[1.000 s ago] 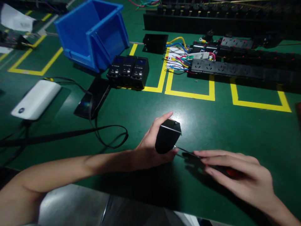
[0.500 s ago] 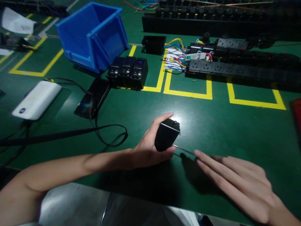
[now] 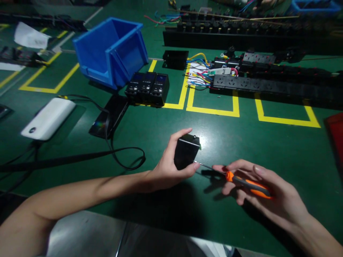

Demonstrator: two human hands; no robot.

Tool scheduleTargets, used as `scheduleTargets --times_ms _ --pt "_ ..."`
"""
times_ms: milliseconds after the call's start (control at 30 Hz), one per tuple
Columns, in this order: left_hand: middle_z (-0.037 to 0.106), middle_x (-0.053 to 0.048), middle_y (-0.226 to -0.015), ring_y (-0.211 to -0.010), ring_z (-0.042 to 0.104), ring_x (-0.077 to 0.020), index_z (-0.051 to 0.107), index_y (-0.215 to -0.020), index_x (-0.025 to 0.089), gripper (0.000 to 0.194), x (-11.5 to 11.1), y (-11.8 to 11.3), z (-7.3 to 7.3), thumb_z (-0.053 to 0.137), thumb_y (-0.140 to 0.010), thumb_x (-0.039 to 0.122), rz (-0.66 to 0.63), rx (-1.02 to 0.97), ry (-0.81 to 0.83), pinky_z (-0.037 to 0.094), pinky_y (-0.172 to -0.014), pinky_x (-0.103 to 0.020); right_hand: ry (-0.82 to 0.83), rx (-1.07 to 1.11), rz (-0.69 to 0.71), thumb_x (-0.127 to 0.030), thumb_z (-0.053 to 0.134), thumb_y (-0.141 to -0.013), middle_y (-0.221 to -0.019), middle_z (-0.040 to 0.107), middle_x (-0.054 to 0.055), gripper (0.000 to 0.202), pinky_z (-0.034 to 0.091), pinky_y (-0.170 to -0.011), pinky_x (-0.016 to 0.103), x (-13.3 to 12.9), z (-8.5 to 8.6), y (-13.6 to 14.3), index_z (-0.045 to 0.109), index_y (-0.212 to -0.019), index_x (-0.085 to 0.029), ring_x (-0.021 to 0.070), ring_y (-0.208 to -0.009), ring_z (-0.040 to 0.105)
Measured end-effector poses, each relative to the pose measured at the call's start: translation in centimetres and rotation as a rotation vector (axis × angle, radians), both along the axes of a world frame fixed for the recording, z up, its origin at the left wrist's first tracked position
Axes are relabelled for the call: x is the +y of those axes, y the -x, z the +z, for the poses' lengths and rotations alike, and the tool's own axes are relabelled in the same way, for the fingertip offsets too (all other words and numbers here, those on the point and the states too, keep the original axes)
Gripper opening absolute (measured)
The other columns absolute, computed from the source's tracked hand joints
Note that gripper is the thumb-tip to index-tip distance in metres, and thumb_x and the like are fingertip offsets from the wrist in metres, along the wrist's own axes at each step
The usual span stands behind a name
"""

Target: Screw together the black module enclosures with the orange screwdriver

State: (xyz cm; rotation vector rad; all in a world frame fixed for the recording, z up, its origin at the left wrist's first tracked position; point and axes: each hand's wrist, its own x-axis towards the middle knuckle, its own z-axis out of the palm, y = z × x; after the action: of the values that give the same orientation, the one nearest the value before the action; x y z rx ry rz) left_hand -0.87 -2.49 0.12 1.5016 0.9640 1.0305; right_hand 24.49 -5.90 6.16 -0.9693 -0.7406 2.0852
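Note:
A small black box is held upright above the green table by my left hand, thumb at its lower edge and index finger along the top. An orange and grey screwdriver lies across my right hand, which is turned palm up with its fingers curled loosely around the handle. The metal shaft points left, and its tip meets the lower right edge of the box beside my left thumb. The exact contact point is too small to tell.
Behind the hands stand several black modules and a blue bin. Power strips with loose wires lie at the back right. On the left are a white power bank, a phone and a looping cable. Another person's hand shows at the top.
My right hand has rolled from palm down, fingers stretched, to palm up, showing the orange handle. My left hand still holds the box. The view has shifted slightly.

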Motion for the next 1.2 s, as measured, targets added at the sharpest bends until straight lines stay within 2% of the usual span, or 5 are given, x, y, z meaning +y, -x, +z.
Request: scheduleTargets --times_ms 367,600,667,967,1200 --pt "0.061 -0.005 -0.111 -0.085 0.065 -0.0162 0.032 -0.146 0.032 0.079 -0.5 0.0 -0.1 0.076 -0.081 0.027 0.013 -0.014 0.049 0.057 -0.073 -0.030 -0.129 -0.194 0.138 -0.018 0.066 -0.093 -0.084 0.081 0.005 0.024 0.056 -0.046 0.014 -0.4 -1.7 -0.1 0.074 -0.114 -0.024 0.0125 -0.050 0.072" --pt "0.065 -0.002 -0.093 -0.077 0.065 -0.0141 0.026 -0.149 0.030 0.081 -0.3 -0.2 0.6 0.073 -0.084 0.028 -0.023 -0.070 0.138 0.055 -0.068 -0.026 -1.335 -0.799 0.177 0.003 0.062 -0.083 -0.134 0.066 0.014 0.056 0.064 -0.071 0.023 -0.8 -2.2 -1.5 0.064 -0.134 -0.020 0.0220 -0.100 0.076" --pt "0.065 -0.001 -0.091 -0.076 0.064 -0.0135 0.024 -0.150 0.031 0.082 -0.4 -0.2 0.7 0.073 -0.084 0.028 -0.049 -0.092 0.171 0.055 -0.066 -0.025 -1.426 -0.851 0.167 0.003 0.064 -0.082 -0.133 0.066 0.014 0.059 0.063 -0.074 0.023 -0.9 -2.2 -1.6 0.062 -0.136 -0.019 0.0224 -0.107 0.074" --pt "0.047 -0.012 -0.138 -0.111 0.060 -0.0256 0.032 -0.148 0.034 0.091 -0.3 0.0 -0.3 0.083 -0.073 0.025 0.034 0.007 -0.072 0.058 -0.088 -0.042 -0.094 -0.302 -0.097 -0.037 0.063 -0.093 -0.107 0.079 0.012 0.023 0.057 -0.047 0.019 0.0 -0.8 0.0 0.077 -0.100 -0.020 0.0120 -0.054 0.069" --pt "0.047 -0.010 -0.132 -0.117 0.056 -0.0285 0.035 -0.145 0.034 0.087 -0.2 0.2 -0.7 0.084 -0.073 0.030 0.015 0.035 -0.221 0.052 -0.097 -0.049 0.175 0.061 0.104 -0.058 0.036 -0.098 -0.135 0.065 0.019 0.055 0.052 -0.040 0.016 0.5 -0.7 -1.2 0.073 -0.116 -0.021 0.0257 -0.086 0.078"
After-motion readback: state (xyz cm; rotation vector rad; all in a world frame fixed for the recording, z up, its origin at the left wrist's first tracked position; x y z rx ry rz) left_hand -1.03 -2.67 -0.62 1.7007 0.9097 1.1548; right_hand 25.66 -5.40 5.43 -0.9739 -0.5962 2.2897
